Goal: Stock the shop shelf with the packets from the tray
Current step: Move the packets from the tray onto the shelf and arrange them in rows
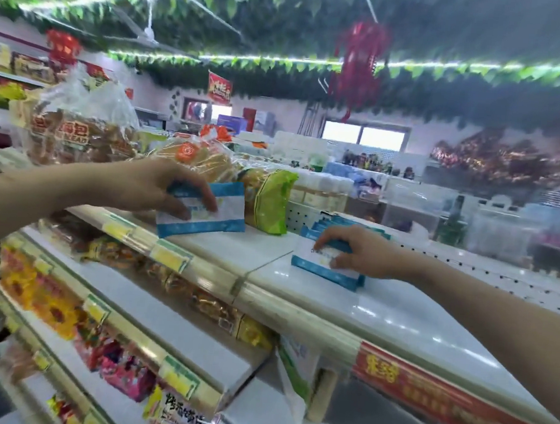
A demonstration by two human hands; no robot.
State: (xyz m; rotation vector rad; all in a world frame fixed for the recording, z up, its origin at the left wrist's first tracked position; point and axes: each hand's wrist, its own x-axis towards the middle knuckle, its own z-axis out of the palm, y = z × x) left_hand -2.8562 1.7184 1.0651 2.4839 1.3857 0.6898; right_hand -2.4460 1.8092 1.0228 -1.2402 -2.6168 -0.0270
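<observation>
My left hand (158, 184) holds a blue-and-white packet (227, 213) upright, its lower edge on the white top shelf (382, 310). To the right, my right hand (353, 249) grips the front of a row of the same blue-and-white packets (317, 266) standing on that shelf. The row runs back toward the perforated rear panel. No tray is in view.
A green packet (271, 200) stands between the two hands, with bagged bread (74, 130) behind and to the left. Lower shelves (146, 305) hold colourful snack bags and yellow price tags. A red banner (451, 406) runs along the shelf front at the right.
</observation>
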